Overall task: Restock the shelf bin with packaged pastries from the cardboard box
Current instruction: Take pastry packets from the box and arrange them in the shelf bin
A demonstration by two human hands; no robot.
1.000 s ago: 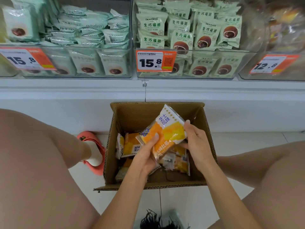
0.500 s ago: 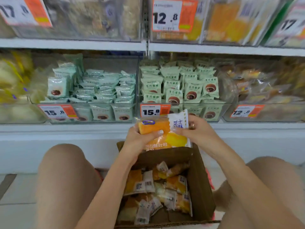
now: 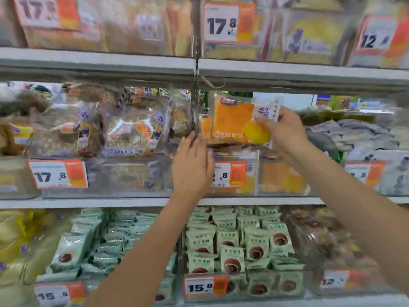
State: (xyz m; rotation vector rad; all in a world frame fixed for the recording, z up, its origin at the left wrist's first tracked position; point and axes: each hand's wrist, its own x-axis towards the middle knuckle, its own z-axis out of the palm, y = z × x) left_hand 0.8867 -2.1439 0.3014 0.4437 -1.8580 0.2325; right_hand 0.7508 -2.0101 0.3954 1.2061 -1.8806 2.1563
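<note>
Up at the middle shelf, the right hand (image 3: 285, 131) pinches an orange pastry packet (image 3: 234, 120) by its white right edge, so the packet stretches out to the left of that hand, above the clear shelf bin (image 3: 281, 180). Just below and left of the packet, the left hand (image 3: 191, 165) is flat and open, holding nothing, fingers against the bin's left front corner.

We see a glossy plastic wrapper on the orange pastry pack (image 3: 234, 120), clear smooth plastic on the shelf bin (image 3: 259, 173), matt grey painted metal on the shelf (image 3: 99, 59), and paper-like price tags (image 3: 58, 173).
</note>
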